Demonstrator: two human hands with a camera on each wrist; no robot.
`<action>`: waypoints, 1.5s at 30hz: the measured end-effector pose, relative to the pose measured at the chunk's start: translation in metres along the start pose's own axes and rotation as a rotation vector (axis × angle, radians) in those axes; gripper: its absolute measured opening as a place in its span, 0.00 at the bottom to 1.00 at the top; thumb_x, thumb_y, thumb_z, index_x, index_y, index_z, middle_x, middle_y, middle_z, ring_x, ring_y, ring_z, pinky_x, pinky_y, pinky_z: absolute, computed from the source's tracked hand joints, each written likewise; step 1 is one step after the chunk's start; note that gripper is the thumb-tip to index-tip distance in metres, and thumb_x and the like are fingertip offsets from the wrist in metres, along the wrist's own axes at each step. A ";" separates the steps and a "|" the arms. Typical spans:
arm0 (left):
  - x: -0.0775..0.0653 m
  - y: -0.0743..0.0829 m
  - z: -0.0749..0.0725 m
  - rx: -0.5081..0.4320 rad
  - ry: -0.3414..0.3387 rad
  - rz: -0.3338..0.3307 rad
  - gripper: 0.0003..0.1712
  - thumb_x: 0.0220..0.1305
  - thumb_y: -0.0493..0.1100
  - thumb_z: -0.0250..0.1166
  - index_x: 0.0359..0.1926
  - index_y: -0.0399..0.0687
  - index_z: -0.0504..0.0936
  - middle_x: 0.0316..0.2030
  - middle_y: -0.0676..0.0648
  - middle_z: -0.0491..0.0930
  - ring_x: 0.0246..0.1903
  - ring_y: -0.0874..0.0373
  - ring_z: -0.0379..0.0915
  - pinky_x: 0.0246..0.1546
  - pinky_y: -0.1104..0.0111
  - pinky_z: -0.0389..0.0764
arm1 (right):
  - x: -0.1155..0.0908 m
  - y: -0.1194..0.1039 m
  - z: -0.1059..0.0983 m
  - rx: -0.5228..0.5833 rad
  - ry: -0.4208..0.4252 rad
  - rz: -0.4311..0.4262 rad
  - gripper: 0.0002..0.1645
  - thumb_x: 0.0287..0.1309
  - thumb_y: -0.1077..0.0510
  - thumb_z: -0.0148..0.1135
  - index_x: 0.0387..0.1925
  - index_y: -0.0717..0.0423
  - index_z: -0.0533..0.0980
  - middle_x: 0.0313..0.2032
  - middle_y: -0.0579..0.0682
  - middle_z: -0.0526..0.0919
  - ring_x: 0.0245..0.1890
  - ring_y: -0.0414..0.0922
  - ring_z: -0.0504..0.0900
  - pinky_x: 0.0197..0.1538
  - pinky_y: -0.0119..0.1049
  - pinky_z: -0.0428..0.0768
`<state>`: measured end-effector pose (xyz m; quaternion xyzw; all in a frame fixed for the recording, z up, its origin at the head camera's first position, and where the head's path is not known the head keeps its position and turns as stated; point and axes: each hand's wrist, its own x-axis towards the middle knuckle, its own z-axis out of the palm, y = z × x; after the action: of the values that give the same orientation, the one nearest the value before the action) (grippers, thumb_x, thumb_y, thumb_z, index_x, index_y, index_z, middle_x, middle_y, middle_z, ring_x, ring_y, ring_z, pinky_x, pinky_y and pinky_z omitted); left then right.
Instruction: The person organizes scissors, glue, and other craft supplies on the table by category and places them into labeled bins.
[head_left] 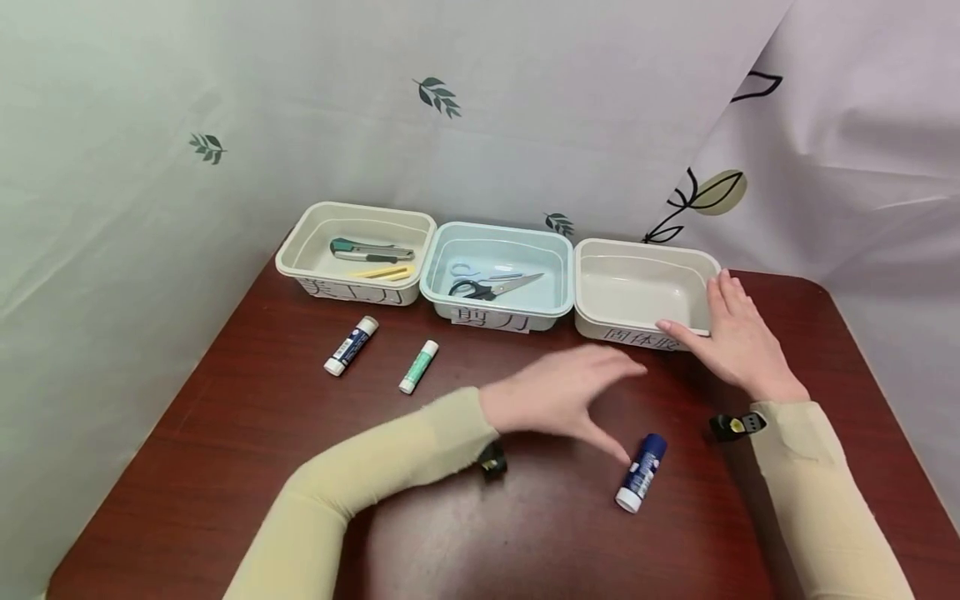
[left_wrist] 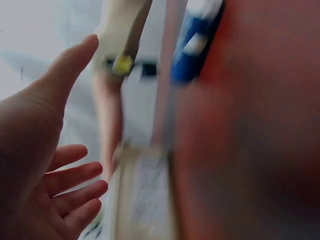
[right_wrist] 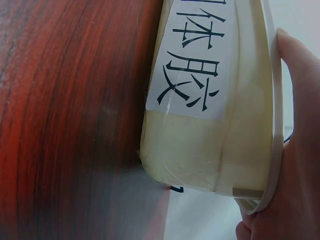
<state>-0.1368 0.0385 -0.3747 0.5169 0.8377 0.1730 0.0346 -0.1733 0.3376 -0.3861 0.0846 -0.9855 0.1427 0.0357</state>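
My left hand is spread, thumb apart from the fingers, and holds nothing. Its thumb tip points at a blue glue stick with a white end, lying on the table. In the left wrist view the same glue stick appears blurred beyond the thumb. My right hand rests on the right end of a cream bin, fingers straight along its side and thumb over the front rim. A white paper label with black characters is taped to that bin's front wall.
A pale blue bin with scissors stands in the middle. Left of it, another cream bin holds utility knives. A dark blue glue stick and a green one lie before them on the wooden table.
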 end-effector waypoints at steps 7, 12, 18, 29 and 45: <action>0.021 0.047 0.054 0.058 -0.219 0.117 0.70 0.41 0.85 0.67 0.78 0.54 0.60 0.73 0.58 0.60 0.71 0.68 0.50 0.67 0.81 0.48 | -0.001 -0.001 -0.001 0.007 0.003 0.007 0.65 0.66 0.28 0.55 0.76 0.76 0.43 0.76 0.73 0.37 0.77 0.63 0.35 0.76 0.55 0.37; 0.031 0.063 0.067 0.134 -0.291 0.138 0.71 0.40 0.85 0.67 0.79 0.56 0.57 0.75 0.59 0.56 0.72 0.69 0.48 0.67 0.82 0.48 | -0.002 -0.002 -0.001 0.006 -0.001 0.006 0.65 0.66 0.28 0.55 0.76 0.76 0.43 0.76 0.73 0.37 0.77 0.63 0.34 0.76 0.54 0.36; 0.048 0.087 0.077 0.175 -0.296 0.180 0.64 0.46 0.85 0.64 0.79 0.63 0.59 0.76 0.57 0.54 0.72 0.67 0.48 0.67 0.82 0.47 | -0.003 0.001 -0.002 0.017 -0.007 0.006 0.65 0.67 0.28 0.54 0.76 0.76 0.41 0.77 0.70 0.33 0.77 0.61 0.31 0.76 0.52 0.34; 0.058 0.102 0.085 0.179 -0.357 0.166 0.50 0.48 0.81 0.68 0.70 0.70 0.71 0.68 0.62 0.61 0.63 0.73 0.57 0.56 0.83 0.65 | -0.002 -0.002 0.000 0.016 0.006 0.002 0.65 0.66 0.28 0.55 0.76 0.76 0.42 0.76 0.72 0.37 0.78 0.62 0.34 0.76 0.53 0.35; 0.058 0.101 0.085 0.193 -0.370 0.171 0.56 0.43 0.80 0.71 0.71 0.66 0.70 0.65 0.62 0.63 0.62 0.73 0.60 0.58 0.83 0.63 | -0.002 -0.002 -0.002 0.019 -0.007 0.009 0.66 0.66 0.28 0.55 0.76 0.76 0.41 0.77 0.70 0.35 0.77 0.61 0.32 0.76 0.53 0.35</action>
<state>-0.0576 0.1518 -0.4144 0.6098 0.7830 -0.0034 0.1230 -0.1705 0.3367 -0.3841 0.0811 -0.9846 0.1518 0.0306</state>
